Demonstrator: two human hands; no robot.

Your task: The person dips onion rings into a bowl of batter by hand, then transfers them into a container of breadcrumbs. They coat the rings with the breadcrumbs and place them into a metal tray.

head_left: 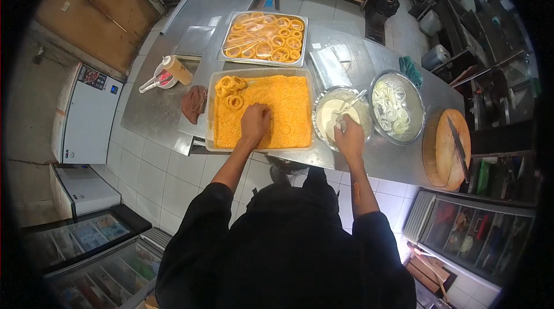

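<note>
My left hand (255, 124) is closed, its fingertips curled down at the orange breadcrumbs (295, 104) in a plastic tub (312, 114); anything in them is hidden. Crumbed onion rings (231, 84) are piled in the tub's far left corner, and one faint ring shape shows at the right. Over the metal bowl of pale batter (328, 114), my right hand (350, 137) has its fingers pinched and smeared with batter; I cannot make out what they hold. A metal utensil (354, 100) leans in that bowl. Sliced raw onion rings (392, 107) fill the metal bowl to the right.
Behind the tub stands a steel tray (221, 58) of crumbed rings under plastic film. A knife (457, 141) lies on the round wooden board (441, 162) at the right. To the left are a squeeze bottle (177, 70), a brown cloth (194, 104) and a small strainer (163, 78).
</note>
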